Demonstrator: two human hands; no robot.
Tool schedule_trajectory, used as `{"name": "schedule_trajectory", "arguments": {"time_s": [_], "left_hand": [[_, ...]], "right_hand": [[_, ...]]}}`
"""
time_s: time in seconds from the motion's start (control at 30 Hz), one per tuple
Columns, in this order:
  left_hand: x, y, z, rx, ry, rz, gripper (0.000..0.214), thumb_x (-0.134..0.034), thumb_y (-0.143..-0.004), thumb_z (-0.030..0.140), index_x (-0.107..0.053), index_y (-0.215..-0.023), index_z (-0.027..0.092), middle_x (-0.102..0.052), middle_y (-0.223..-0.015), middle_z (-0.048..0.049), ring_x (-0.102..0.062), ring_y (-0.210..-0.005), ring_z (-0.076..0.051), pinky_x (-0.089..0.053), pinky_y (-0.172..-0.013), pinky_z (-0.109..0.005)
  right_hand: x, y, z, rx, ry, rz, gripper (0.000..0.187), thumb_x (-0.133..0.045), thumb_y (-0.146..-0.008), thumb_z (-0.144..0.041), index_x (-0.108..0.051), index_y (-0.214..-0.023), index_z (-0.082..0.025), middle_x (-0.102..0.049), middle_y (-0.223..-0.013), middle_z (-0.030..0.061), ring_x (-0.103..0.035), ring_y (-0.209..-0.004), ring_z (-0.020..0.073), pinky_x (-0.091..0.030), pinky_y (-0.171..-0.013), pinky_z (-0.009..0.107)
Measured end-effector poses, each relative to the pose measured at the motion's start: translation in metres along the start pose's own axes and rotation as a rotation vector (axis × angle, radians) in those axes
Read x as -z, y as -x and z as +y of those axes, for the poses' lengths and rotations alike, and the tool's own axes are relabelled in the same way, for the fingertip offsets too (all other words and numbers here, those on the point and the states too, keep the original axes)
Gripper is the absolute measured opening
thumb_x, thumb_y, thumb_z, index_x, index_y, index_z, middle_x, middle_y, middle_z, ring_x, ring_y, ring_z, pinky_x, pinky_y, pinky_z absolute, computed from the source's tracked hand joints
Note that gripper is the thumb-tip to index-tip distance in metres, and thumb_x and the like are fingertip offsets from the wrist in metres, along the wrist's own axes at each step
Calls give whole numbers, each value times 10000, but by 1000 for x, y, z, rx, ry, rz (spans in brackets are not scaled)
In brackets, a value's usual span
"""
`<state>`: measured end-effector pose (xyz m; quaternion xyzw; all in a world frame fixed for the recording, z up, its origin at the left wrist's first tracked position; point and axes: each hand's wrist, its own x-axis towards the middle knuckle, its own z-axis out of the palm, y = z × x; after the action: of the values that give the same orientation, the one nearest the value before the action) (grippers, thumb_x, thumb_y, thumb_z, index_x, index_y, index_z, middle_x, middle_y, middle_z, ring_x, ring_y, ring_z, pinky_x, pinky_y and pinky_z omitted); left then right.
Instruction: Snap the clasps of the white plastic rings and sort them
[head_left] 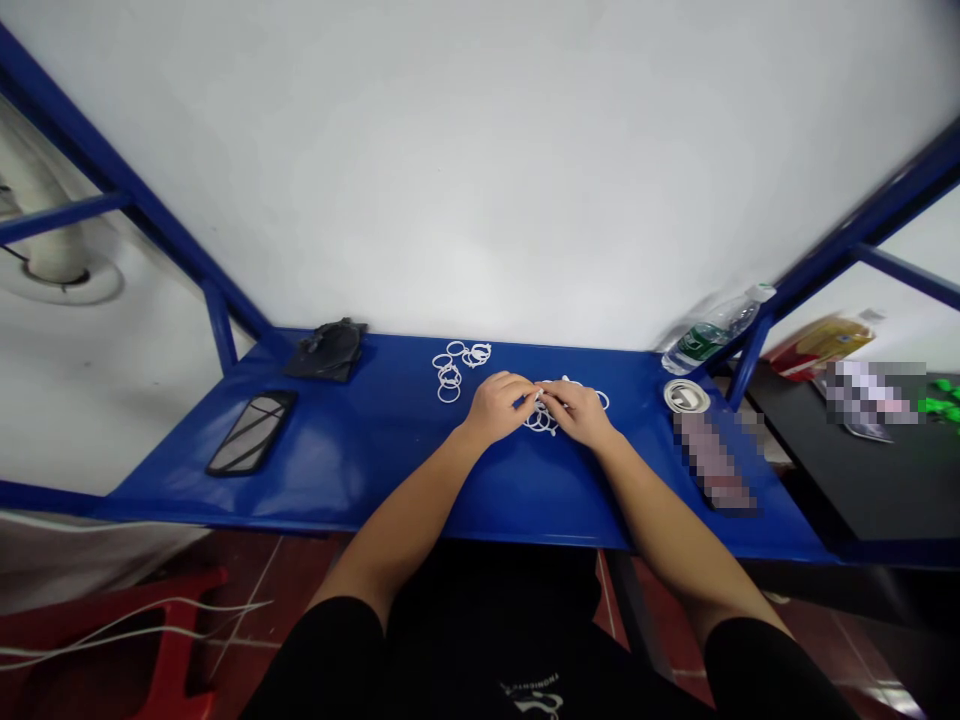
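L hand, R hand tog. over wht rings

Seemingly a home, blue desk, red stool, tiled floor

From my remote seat I see the smooth blue rectangular bench shining with a glossy glare. The small white round rings look like smooth plastic. The clear, green-labelled bottle is shiny plastic, the crumpled black bag thin plastic film. I read the black short-sleeved shirt as matt cloth.
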<state>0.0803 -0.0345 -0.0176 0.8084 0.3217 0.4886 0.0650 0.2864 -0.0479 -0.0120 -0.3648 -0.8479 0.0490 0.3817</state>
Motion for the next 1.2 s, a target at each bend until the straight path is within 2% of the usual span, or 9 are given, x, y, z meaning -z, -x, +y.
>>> {"name": "schedule_trajectory", "arguments": {"time_s": [0.13,0.37,0.63,0.77,0.87,0.93,1.0,1.1,1.2], "left_hand": [[1,0,-1,19,26,-9,204,-593,-997,291,-761,-896,234,-796,-924,-42,-727,-847,-176,-587,-837,-384],[6,-1,-4,60,128,-75,151,-647,-986,287,-766,-917,223,-783,-884,-29,-702,-804,-162,-563,-826,-353],[8,-3,-3,88,122,-131,175,-614,-1008,287,-753,-924,223,-776,-906,-29,-689,-831,-169,-549,-847,-357],[20,-7,-17,100,-44,-126,151,-629,-994,287,-759,-943,227,-782,-974,-40,-701,-928,-209,-525,-929,-403],[44,-11,-38,335,-279,-101,136,-652,-971,297,-761,-1001,221,-761,-1077,-82,-676,-1065,-261,-500,-990,-419],[64,-10,-52,578,-429,-145,192,-668,-961,332,-748,-1101,227,-724,-1202,-107,-644,-1139,-294,-483,-1008,-426],[82,-8,-65,819,-496,-252,272,-688,-949,366,-716,-1178,221,-688,-1268,-127,-620,-1179,-312,-476,-997,-427],[98,-4,-77,947,-478,-339,306,-720,-927,430,-693,-1116,191,-718,-1157,-128,-655,-1081,-299,-490,-931,-409],[98,-2,-78,1048,-450,-446,295,-757,-886,465,-674,-1023,217,-747,-1057,-85,-681,-1029,-280,-496,-900,-386]], "right_hand": [[3,-1,-1,10,-35,-30,298,-505,-1078,-328,-714,-1280,-263,-805,-1082,70,-765,-922,212,-599,-793,340],[6,-3,-4,11,-45,-39,297,-491,-1078,-335,-753,-1181,-238,-781,-856,52,-717,-732,184,-543,-684,303],[7,-4,-5,6,-39,-58,294,-490,-1074,-321,-757,-1166,-241,-798,-929,54,-728,-779,185,-543,-705,302],[9,-2,-1,-72,58,-46,259,-523,-1047,-308,-759,-1126,-235,-794,-946,63,-731,-809,202,-539,-726,311],[13,0,6,-173,139,-21,235,-555,-1015,-312,-767,-1055,-219,-788,-915,64,-729,-806,211,-528,-722,312],[16,0,11,-241,177,-12,226,-577,-995,-326,-774,-1009,-215,-791,-908,61,-729,-806,212,-519,-711,307],[18,-1,15,-301,199,-6,219,-599,-978,-343,-779,-981,-217,-794,-896,54,-731,-805,214,-512,-701,304],[19,-1,18,-344,209,0,217,-609,-968,-350,-783,-982,-222,-797,-891,46,-735,-814,219,-512,-707,311],[18,-2,17,-334,196,-8,222,-599,-975,-347,-782,-992,-221,-799,-909,49,-734,-817,220,-514,-719,317]]}}
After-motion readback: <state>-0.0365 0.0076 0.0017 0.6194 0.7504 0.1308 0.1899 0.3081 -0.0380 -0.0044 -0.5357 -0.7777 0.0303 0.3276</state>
